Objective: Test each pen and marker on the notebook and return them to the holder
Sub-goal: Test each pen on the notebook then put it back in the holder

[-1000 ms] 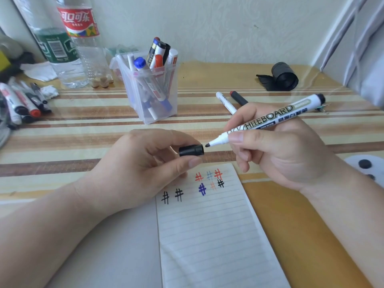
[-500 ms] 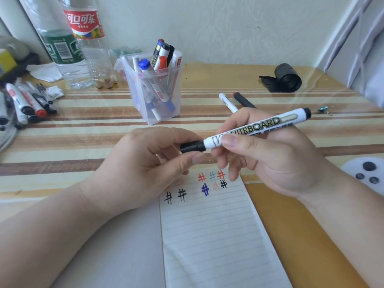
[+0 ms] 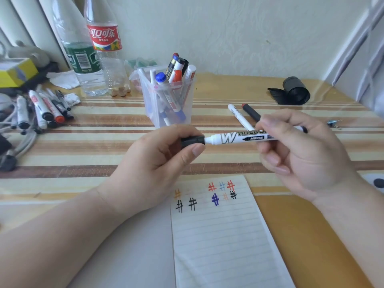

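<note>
Cap (image 3: pixel 192 141) now covers whiteboard marker (image 3: pixel 230 138) tip.

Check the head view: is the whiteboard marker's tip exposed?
No, the black cap pinched in the left hand sits over the tip end of the whiteboard marker held by the right hand.

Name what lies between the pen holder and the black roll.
Head view: a white pen and a dark pen with a red end lie between holder and black roll.
</note>
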The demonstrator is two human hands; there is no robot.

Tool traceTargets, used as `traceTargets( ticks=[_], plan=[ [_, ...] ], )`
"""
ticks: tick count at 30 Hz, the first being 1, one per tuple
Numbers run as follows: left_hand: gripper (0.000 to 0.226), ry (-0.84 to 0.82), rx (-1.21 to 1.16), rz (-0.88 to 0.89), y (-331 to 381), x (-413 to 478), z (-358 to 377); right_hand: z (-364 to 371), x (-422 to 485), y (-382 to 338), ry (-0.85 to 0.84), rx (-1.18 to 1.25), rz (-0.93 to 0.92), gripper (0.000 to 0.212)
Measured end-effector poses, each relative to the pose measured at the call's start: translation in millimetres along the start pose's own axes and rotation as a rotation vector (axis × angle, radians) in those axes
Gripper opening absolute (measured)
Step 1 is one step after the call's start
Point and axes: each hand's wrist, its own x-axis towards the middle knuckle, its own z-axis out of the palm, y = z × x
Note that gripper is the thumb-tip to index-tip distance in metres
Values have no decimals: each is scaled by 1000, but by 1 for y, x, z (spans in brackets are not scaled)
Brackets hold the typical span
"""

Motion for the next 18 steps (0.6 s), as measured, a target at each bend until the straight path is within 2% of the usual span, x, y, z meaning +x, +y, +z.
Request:
traceTargets(
  ticks=[4, 11, 14, 18],
  plan=[
    [13, -2, -9, -22, 1, 2, -1, 4, -3, 2, -114, -132, -23, 15],
    [36, -110, -421, -216, 3, 1, -2, 2, -11, 0, -351, -527, -112, 19],
    [58, -97, -388, -247, 6, 2, -5, 8, -16, 2, -364, -601, -231, 15],
    [71, -30, -462, -316, 10, 3, -7, 14, -18, 3, -352, -644, -345, 15]
  ],
)
